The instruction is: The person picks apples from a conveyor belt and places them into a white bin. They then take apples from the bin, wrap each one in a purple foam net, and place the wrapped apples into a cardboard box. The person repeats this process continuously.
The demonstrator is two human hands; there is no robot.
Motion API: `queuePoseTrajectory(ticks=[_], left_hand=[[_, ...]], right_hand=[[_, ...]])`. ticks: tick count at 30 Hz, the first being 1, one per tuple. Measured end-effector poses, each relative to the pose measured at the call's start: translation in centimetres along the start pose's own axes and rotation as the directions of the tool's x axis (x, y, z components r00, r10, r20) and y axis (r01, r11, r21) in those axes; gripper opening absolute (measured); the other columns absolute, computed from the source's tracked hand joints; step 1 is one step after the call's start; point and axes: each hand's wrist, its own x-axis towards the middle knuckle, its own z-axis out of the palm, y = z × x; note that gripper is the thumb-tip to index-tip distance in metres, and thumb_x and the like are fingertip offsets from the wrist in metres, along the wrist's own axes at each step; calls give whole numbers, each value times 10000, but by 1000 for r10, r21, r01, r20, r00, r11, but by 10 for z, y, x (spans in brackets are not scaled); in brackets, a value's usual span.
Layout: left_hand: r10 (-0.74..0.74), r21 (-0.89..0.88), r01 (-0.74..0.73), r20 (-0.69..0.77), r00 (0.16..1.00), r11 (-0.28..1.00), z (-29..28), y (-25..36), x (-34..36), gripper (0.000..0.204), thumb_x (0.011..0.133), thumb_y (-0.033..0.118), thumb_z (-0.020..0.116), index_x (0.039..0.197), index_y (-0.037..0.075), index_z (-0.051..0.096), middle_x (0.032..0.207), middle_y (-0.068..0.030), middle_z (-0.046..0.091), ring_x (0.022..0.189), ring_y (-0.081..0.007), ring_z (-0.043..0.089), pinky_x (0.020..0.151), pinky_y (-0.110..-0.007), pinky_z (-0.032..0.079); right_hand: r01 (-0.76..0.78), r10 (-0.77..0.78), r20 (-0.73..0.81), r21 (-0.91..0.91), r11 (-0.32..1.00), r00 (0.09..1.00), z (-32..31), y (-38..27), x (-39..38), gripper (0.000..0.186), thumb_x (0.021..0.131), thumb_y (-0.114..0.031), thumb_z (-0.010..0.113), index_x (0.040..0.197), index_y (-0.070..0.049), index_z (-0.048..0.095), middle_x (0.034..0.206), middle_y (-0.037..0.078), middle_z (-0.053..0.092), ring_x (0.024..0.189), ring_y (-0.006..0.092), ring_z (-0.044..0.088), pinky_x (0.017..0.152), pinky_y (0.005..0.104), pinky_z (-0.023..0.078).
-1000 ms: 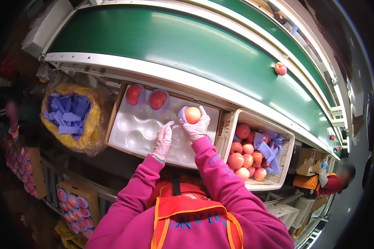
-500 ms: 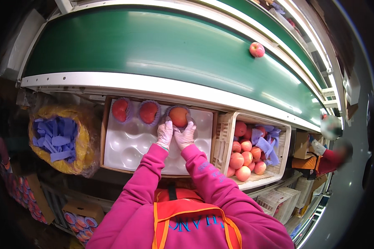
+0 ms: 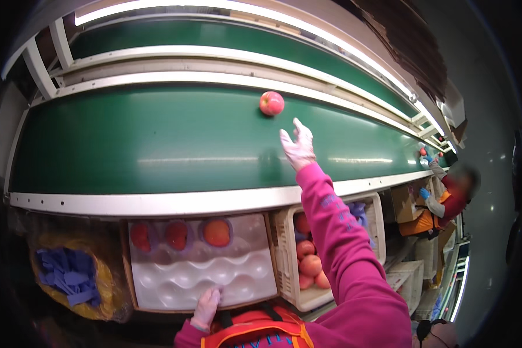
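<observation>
My right hand (image 3: 299, 148), in a pale glove, reaches over the green conveyor belt (image 3: 185, 139) with fingers spread. It is empty and just short of a red apple (image 3: 271, 103) near the belt's far side. My gloved left hand (image 3: 206, 306) rests on the near edge of the white molded tray (image 3: 206, 267), fingers laid over it and holding nothing I can see. This tray lies in a cardboard box (image 3: 274, 249). Three apples in purple foam nets fill part of its far row, the rightmost being an orange-red apple (image 3: 217, 232).
A cream plastic crate (image 3: 284, 261) of apples stands right of the box, partly behind my right arm. To the left is a yellow bag (image 3: 107, 290) with purple foam nets (image 3: 69, 277). A white rail (image 3: 127, 203) borders the belt. Another person (image 3: 446, 203) works at far right.
My hands have let go of the netted apple, which sits in the tray. The right hand has reached out over the belt; the left has drawn back to the tray's near edge.
</observation>
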Motion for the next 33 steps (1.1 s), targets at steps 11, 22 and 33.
queuePoseTrajectory(ticks=[11, 22, 33], left_hand=[[38, -93, -65, -262, 964, 994, -30, -21, -58, 415, 975, 298, 481, 1276, 13, 511, 1146, -84, 601, 949, -150, 608, 774, -264, 498], [414, 152, -396, -118, 903, 906, 107, 70, -43, 274, 991, 174, 473, 1186, -3, 549, 1077, -57, 589, 962, -123, 561, 869, -274, 475], [520, 29, -556, 315, 794, 831, 352, 44, -23, 746, 817, 165, 738, 1405, 25, 302, 1399, -96, 377, 1283, -189, 395, 1075, -333, 333]], right_hand=[[-364, 71, 450, 611, 703, 890, 123, -31, 62, 603, 745, -244, 769, 1251, -74, 489, 1145, 93, 569, 1010, 201, 577, 863, 288, 483], [-954, -119, 951, 273, -122, 287, -162, -14, -158, 511, 956, -481, 467, 1230, -50, 473, 1100, 147, 604, 989, 318, 637, 763, 430, 575], [-897, -316, 839, 408, -173, 443, -331, 122, -284, 661, 954, -449, 417, 1394, 29, 296, 1413, 154, 374, 1333, 278, 334, 1155, 357, 213]])
